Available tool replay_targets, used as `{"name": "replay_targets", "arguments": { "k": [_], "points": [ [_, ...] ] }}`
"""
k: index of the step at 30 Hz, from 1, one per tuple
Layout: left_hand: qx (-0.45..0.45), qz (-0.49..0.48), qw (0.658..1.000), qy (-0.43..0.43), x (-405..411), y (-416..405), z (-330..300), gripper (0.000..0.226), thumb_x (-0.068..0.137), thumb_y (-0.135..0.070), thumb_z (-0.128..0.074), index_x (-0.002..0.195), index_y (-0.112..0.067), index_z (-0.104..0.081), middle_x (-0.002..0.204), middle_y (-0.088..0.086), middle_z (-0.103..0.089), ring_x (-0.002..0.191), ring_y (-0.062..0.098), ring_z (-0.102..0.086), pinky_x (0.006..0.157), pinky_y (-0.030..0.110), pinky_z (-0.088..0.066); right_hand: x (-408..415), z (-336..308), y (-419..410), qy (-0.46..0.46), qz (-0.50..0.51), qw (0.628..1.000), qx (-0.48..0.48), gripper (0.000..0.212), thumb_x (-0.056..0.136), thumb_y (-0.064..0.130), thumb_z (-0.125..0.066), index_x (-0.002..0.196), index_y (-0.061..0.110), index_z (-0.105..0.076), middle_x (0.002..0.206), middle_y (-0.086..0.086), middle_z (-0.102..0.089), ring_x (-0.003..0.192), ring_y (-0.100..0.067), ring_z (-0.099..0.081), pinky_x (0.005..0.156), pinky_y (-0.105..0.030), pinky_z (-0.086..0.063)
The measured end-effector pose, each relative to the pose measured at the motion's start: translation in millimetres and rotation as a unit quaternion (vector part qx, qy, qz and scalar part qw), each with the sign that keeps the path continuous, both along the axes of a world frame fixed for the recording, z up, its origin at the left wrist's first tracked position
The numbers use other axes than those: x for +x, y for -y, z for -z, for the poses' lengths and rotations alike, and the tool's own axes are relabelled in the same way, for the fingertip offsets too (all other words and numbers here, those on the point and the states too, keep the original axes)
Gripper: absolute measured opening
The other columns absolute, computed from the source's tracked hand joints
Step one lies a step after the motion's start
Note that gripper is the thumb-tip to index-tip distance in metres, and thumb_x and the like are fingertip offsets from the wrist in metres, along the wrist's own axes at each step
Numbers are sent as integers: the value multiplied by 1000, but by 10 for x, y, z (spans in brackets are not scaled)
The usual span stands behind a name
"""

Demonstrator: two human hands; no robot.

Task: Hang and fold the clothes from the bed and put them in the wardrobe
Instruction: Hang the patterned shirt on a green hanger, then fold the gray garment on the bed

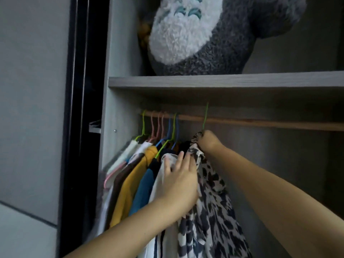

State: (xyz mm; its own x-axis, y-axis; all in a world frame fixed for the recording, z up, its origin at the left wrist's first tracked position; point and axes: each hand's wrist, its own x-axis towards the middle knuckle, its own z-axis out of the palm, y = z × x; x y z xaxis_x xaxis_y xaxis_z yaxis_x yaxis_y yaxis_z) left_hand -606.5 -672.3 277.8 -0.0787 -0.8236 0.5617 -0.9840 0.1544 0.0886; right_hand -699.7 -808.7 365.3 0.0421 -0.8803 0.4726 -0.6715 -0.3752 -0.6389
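Right hand (208, 140) gripping patterned garment (214, 192) at green hanger (205, 116) neck, hook over rail (260, 122). Left hand (178, 181) flat, fingers straight, pressing hung clothes (141, 175) aside. Advised: seat hook fully before release.

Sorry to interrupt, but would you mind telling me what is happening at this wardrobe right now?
A person is hanging a black-and-white patterned garment in the grey wardrobe. The right hand grips the garment's top at the neck of a green wire hanger, whose hook is at the wooden rail. The left hand, fingers straight, presses the clothes already hanging towards the left. A grey-and-white plush toy sits on the shelf above.
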Motion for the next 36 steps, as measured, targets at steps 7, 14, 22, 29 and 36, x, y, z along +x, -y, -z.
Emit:
{"name": "replay_targets", "arguments": {
  "k": [7, 14, 22, 29, 36],
  "points": [
    [21, -61, 991, 118, 110, 93, 513, 78, 92, -12, -40, 151, -11, 10, 160, 4, 13, 144, 23, 23, 83, 55, 40, 15, 501, 269, -126, 5, 992, 9, 41, 101, 25, -39, 135, 2, -43, 129, -23, -55, 120, -37, -49, 93, -35, -41],
    [-34, -59, 993, 98, 111, -3, 607, 78, 94, -13, -35, 147, -14, 23, 157, 10, 24, 141, 24, 30, 104, 59, 26, -628, 994, -136, -25, -81, 996, 32, 54, 101, 40, -36, 150, 21, -22, 146, -5, -41, 121, -20, -49, 92, -26, -40],
    [-42, 242, 965, 93, -517, -328, 1431, 49, 86, -16, -52, 135, -12, -52, 140, 11, -49, 131, 29, -45, 114, 49, -26, -1630, 2540, -1253, 23, 17, 987, 159, 44, 98, 12, -46, 142, 14, -41, 117, -13, -63, 104, -29, -61, 87, -35, -47],
    [127, 384, 914, -31, -1644, -752, 2291, 34, 89, -7, -50, 121, -13, -61, 110, 7, -62, 104, 28, -56, 81, 42, -48, -2500, 3271, -2784, 15, 107, 961, 256, 32, 94, 6, -40, 118, 10, -61, 94, -7, -70, 78, -17, -65, 74, -18, -49],
    [190, 546, 815, 33, -2651, -1694, 2914, 31, 93, -10, -46, 116, -17, -64, 107, -1, -65, 103, 20, -58, 77, 35, -48, -3311, 3962, -4181, 56, 193, 906, 371, 27, 97, 8, -40, 111, 7, -63, 82, -2, -67, 70, -18, -64, 63, -15, -50]
  ]
}}
